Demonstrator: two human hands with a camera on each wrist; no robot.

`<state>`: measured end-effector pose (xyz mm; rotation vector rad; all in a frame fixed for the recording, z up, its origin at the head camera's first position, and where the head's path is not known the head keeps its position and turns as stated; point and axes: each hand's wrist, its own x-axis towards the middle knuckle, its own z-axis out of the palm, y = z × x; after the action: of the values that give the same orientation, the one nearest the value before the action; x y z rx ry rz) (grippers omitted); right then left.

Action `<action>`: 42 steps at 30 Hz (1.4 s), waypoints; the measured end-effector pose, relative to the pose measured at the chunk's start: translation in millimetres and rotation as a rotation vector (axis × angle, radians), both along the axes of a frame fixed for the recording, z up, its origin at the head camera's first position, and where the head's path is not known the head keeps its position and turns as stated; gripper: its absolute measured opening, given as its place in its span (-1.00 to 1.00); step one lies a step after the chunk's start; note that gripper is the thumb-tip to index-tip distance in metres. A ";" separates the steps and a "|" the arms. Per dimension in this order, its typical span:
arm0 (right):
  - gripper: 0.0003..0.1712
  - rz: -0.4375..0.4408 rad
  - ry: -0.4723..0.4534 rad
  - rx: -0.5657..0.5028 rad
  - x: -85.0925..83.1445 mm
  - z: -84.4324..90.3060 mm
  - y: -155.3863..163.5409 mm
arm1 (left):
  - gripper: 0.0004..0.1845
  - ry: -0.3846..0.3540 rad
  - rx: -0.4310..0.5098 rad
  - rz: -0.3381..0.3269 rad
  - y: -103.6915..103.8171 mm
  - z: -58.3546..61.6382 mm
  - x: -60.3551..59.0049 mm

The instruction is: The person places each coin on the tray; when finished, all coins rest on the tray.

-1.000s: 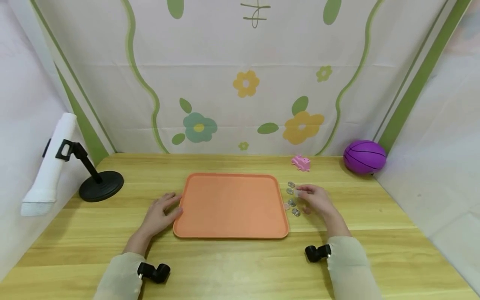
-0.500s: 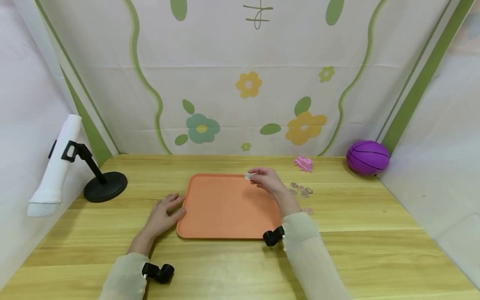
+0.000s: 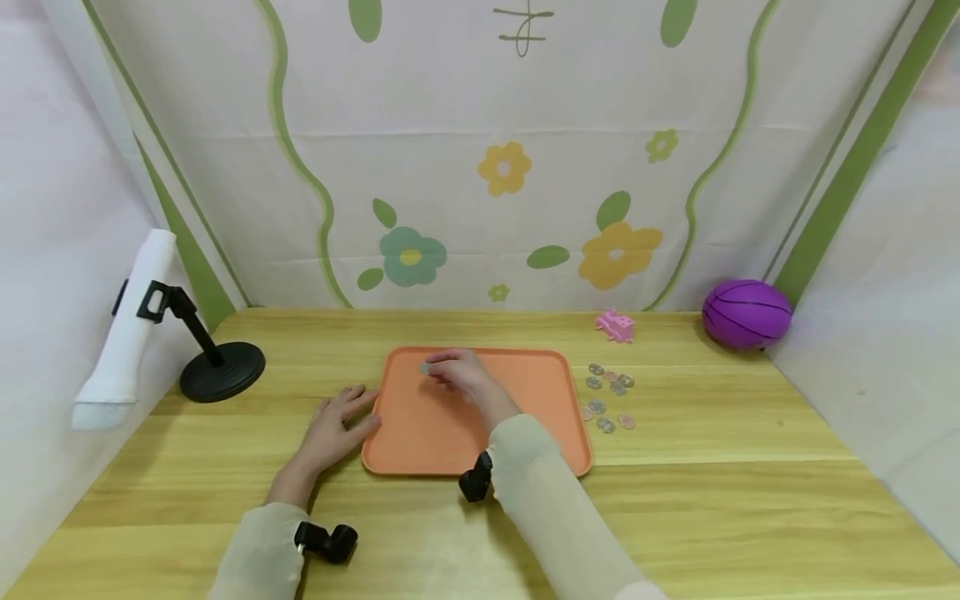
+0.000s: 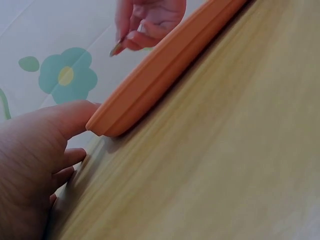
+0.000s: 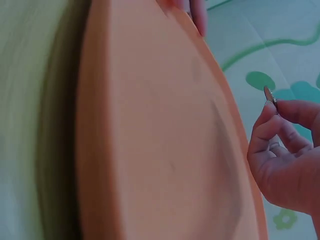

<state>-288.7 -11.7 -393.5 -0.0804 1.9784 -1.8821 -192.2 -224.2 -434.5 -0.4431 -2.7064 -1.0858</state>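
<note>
My right hand (image 3: pixel 468 377) pinches a silver coin (image 5: pixel 270 98) between thumb and fingertips, above the far left part of the orange tray (image 3: pixel 427 437). The right wrist view shows the coin on edge, clear of the tray surface. At the tray's left side, my left hand (image 3: pixel 333 429) rests with loosely extended fingers, its fingertips at the rim; the left wrist view has a digit touching the tray's corner. Several silver and copper-coloured coins (image 3: pixel 606 425) lie on the table just right of the tray.
A pink plastic toy (image 3: pixel 615 326) lies behind the coins. The purple ball (image 3: pixel 746 314) sits at the back right corner. On the left, a white microphone-like object (image 3: pixel 127 333) is clamped to a black stand (image 3: pixel 222 372). A patterned cloth (image 3: pixel 450 167) hangs behind the wooden table (image 3: pixel 720 517).
My right hand has picked up a coin from beside the tray and carried it left over the tray. The left hand stays at the rim. The head view has shifted slightly.
</note>
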 end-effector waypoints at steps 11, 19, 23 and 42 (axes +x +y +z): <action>-0.87 -0.102 0.035 0.012 7.3 -14.2 -33.8 | -0.48 -0.001 -0.005 0.016 0.3 -0.3 -0.8; -0.96 -0.154 0.097 0.068 9.9 -19.7 -38.9 | -0.47 -0.026 -0.007 0.022 0.3 0.6 -2.2; -0.98 -0.176 0.176 0.144 12.7 -21.5 -41.1 | -0.46 -0.027 -0.001 0.013 0.5 0.6 -2.5; -0.75 0.018 0.126 0.043 12.0 -15.2 -30.6 | -0.47 -0.028 -0.012 0.018 1.0 -1.1 -2.3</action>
<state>-276.6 -42.2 -408.7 -0.2084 2.0927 -1.8638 -194.4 -223.2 -435.5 -0.4077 -2.7369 -1.0797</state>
